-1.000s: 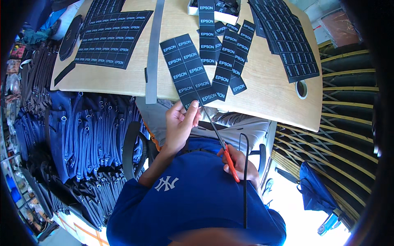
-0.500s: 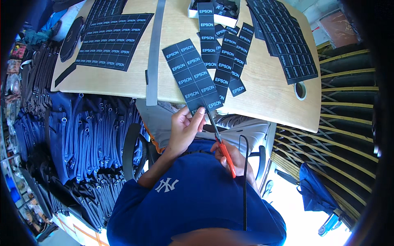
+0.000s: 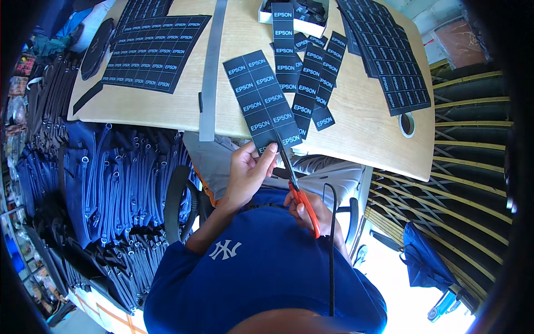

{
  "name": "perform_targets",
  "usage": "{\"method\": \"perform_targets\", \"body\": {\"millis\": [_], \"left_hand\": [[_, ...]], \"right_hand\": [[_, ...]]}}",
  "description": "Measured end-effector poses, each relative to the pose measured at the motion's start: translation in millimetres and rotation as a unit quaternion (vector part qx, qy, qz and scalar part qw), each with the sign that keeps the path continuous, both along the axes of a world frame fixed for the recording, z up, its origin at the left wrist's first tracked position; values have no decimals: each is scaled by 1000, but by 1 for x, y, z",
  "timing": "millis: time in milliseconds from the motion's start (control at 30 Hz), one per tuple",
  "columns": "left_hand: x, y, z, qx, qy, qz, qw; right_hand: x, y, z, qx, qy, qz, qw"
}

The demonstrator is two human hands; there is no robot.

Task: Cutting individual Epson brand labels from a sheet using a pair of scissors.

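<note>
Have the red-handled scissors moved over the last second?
Yes. Judged against the table, the scissors have shifted forward and slightly left, bringing their red handles closer to its near edge.

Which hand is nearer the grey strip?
Left. The left hand is right of the near end of the grey strip; the right hand, on the red-handled scissors, sits farther right and nearer the body.

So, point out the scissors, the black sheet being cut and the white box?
Scissors [image 3: 299,196]: head view, on the red handle, near the pivot.
Black sheet [image 3: 263,99]: head view, middle of its face.
White box [image 3: 309,29]: head view, on the wall nearest the person.
</note>
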State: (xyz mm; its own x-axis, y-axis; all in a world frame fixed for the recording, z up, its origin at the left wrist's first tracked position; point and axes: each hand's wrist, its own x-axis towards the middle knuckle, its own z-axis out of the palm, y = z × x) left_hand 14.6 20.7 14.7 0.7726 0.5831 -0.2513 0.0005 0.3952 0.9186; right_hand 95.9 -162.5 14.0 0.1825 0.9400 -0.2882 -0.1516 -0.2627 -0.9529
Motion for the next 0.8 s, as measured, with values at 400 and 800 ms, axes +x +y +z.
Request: {"method": "perform_targets", "body": {"millis": [400, 800], "left_hand": [[-1, 4, -2, 13, 12, -3, 1000], [0, 4, -2, 6, 13, -15, 1000]], "right_hand": [[-10, 1, 4, -76, 137, -40, 987], [-16, 0, 8, -94, 153, -52, 982]]}}
